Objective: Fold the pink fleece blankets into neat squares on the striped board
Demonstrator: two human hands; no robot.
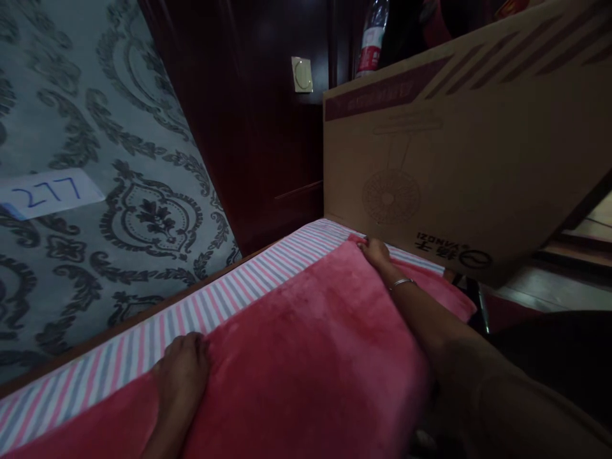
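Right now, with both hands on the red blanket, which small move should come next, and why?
Probably the right hand should draw the red blanket slightly toward the patterned wall: it is at the far end of the blanket's edge, the left hand rests on that same edge, and the striped sheet beyond it lies uncovered.

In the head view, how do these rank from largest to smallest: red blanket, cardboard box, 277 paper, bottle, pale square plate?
1. Red blanket and cardboard box: too alike to rank
2. 277 paper
3. Bottle, visible part
4. Pale square plate
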